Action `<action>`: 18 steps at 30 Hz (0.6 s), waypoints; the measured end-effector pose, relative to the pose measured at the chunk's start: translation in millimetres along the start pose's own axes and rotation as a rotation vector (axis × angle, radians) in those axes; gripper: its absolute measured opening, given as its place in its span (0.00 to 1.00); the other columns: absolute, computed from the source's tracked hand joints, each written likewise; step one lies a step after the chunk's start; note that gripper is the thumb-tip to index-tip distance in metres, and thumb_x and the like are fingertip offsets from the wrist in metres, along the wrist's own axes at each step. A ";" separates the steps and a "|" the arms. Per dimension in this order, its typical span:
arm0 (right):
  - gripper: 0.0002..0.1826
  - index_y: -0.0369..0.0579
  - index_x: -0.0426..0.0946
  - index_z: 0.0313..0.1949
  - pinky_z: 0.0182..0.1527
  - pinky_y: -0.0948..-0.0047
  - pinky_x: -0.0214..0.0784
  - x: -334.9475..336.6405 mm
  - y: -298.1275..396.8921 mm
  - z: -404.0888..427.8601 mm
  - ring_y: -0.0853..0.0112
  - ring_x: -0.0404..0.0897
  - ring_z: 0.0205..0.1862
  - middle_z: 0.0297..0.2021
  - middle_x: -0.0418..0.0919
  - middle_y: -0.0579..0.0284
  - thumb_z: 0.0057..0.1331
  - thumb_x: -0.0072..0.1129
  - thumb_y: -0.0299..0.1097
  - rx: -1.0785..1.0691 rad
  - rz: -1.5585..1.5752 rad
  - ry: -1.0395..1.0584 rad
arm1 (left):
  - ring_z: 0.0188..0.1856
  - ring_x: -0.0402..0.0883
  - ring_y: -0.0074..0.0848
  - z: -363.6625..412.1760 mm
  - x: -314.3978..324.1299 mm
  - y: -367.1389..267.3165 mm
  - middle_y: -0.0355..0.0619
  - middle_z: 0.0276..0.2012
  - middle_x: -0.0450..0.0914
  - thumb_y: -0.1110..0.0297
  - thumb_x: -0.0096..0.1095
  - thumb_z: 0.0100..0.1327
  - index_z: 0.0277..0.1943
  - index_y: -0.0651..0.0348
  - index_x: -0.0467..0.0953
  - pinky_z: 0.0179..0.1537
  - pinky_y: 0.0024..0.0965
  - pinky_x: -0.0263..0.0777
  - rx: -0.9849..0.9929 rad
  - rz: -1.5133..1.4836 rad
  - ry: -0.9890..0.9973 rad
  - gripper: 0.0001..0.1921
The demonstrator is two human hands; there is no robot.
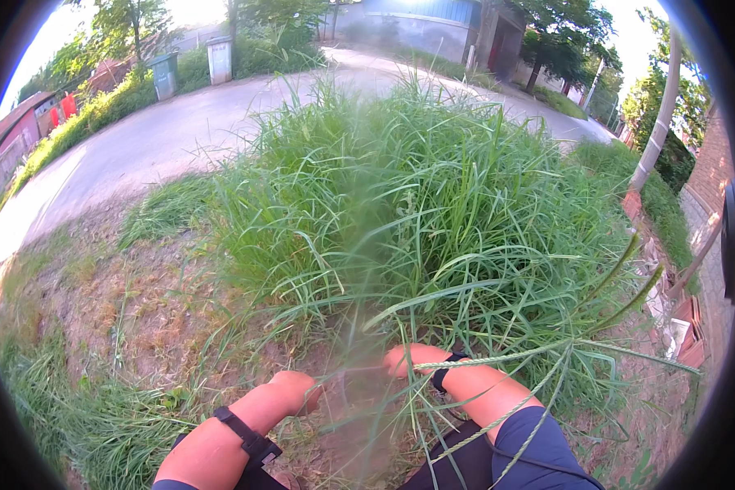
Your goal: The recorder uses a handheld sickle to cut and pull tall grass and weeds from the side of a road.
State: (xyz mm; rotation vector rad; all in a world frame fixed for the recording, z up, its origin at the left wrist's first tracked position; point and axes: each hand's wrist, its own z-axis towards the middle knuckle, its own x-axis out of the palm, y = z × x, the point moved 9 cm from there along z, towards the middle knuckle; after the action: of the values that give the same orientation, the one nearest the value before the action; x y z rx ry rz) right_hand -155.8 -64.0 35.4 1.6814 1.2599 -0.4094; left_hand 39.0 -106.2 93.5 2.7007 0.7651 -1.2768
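A dense clump of tall green grass (441, 220) rises in front of me, its long blades leaning over my hands. My left hand (297, 392) is low over bare soil (349, 429), curled, with its fingers mostly hidden from view. Close to the base of the clump, my right hand (401, 360) is bent inward, and grass blades cross in front of it. What either hand holds is not clear, as a blurred green streak covers the gap between them. A large grass seed head (568, 344) with several spikes spreads across my right forearm.
Flattened loose grass (116, 435) lies at lower left, and another heap (171, 205) by the road (128, 144). Two bins, one green (164, 76) and one pale (219, 61), stand across the road. A utility pole (655, 131) and stacked reddish bricks or tiles (692, 337) are at right.
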 end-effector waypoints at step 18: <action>0.23 0.46 0.76 0.53 0.50 0.57 0.71 -43.3 85.8 -28.7 0.51 0.80 0.48 0.46 0.80 0.46 0.58 0.52 0.38 0.113 -0.053 0.173 | 0.46 0.82 0.46 6.4 7.9 1.1 0.54 0.44 0.83 0.63 0.53 0.60 0.61 0.49 0.71 0.47 0.45 0.75 0.013 0.015 0.067 0.24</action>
State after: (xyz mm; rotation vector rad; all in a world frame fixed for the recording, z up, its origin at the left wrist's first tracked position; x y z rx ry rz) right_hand -106.3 -64.4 122.6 1.8130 1.4334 -0.3794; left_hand 39.1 -105.6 83.2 2.7673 0.7439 -1.1978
